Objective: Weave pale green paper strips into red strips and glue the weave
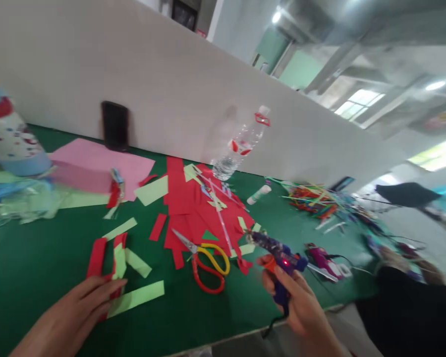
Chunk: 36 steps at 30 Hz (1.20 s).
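Observation:
My right hand (pixel 293 297) is closed round the handle of a dark blue glue gun (pixel 278 250) with an orange trigger and a lit red light. Its nozzle points left, over the edge of the red paper. At the lower left, my left hand (pixel 78 307) has its fingers together on folded red paper strips (pixel 96 258). Pale green strips (pixel 137 300) lie around and across them. Between my hands are scissors (pixel 204 263) with one yellow and one red handle, lying with blades pointing up and left. Red paper sheets (pixel 193 213) are spread behind the scissors.
A plastic bottle (pixel 240 148) and black phone (pixel 115 125) stand by the partition (pixel 152 89). Pink paper (pixel 85 168) and a patterned cup (pixel 15 134) are at left. Right are a glue stick (pixel 259 194), coloured sticks (pixel 312 201), a magenta glue gun (pixel 325 260) and another person's hands (pixel 394 260).

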Available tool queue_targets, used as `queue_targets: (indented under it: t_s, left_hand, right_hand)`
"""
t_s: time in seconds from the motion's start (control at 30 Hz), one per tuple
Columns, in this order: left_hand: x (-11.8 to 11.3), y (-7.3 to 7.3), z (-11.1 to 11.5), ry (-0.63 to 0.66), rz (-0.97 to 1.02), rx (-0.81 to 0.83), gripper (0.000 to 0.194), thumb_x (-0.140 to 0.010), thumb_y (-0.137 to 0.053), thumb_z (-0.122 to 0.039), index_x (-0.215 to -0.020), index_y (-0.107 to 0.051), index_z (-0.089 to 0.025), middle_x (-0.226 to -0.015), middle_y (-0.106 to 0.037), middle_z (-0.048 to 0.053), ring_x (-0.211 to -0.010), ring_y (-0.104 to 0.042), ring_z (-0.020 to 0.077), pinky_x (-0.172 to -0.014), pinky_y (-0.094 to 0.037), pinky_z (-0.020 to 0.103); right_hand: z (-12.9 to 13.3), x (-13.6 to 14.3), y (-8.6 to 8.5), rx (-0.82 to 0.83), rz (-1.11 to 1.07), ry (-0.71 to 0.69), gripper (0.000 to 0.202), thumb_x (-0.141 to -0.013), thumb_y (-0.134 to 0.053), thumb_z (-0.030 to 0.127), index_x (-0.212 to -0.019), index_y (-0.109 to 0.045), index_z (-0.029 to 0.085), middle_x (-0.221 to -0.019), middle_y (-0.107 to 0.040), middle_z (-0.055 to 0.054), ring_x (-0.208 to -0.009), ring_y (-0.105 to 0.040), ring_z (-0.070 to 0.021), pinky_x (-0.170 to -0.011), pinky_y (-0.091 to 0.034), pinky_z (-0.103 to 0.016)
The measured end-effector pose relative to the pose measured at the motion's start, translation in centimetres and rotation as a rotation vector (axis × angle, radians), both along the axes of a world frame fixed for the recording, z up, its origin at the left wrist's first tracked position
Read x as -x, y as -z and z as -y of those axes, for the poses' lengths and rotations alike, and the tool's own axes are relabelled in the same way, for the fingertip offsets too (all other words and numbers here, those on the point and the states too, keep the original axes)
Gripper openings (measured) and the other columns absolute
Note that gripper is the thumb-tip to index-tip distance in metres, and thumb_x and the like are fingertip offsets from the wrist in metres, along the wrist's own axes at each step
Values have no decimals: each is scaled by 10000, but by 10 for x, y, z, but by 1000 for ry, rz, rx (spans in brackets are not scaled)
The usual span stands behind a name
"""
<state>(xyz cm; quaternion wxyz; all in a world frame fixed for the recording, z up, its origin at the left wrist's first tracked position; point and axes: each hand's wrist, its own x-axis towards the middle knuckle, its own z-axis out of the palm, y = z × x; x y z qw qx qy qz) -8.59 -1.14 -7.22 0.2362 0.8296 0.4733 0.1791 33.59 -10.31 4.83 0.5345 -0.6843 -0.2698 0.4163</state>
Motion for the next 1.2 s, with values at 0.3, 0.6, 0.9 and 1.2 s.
queue_targets:
  t_s: [0.3,0.6,0.9,1.2]
  left_hand:
    - [-11,-35,-3,42,18,34,361,-893,-510,-264,-1179,-717,-340,-1132,-761,20,-995,-736,182,-851,-563,198]
    - [-13,-31,-2,52,4,106,432,-874,-440,-180,-1193,-705,-304,-1134,-738,63,-979,-725,189,-824,-577,242]
    - [-12,-19,1,19,107,106,481,-846,-441,-108,-1204,-685,-318,-1103,-729,51,-942,-713,176,-827,-567,241]
    - [-11,-10,3,17,107,88,538,-809,-457,-81,-1220,-669,-356,-1135,-732,15,-1014,-707,195,-869,-569,266]
  right_hand:
    - [-50,112,20,261,90,-813,362,-840,-653,529,-946,-606,186,-815,-592,-6,-603,-505,-105,-585,-446,-224]
    - [-64,134,31,332,206,-991,285,-903,-566,479,-895,-549,195,-657,-513,39,-588,-504,-115,-568,-406,-204]
    - [-66,146,34,345,242,-980,286,-883,-605,472,-899,-556,190,-686,-522,36,-569,-515,-109,-543,-415,-197]
    - [-61,148,38,322,300,-952,201,-890,-588,392,-868,-541,198,-711,-510,29,-581,-502,-109,-544,-423,-197]
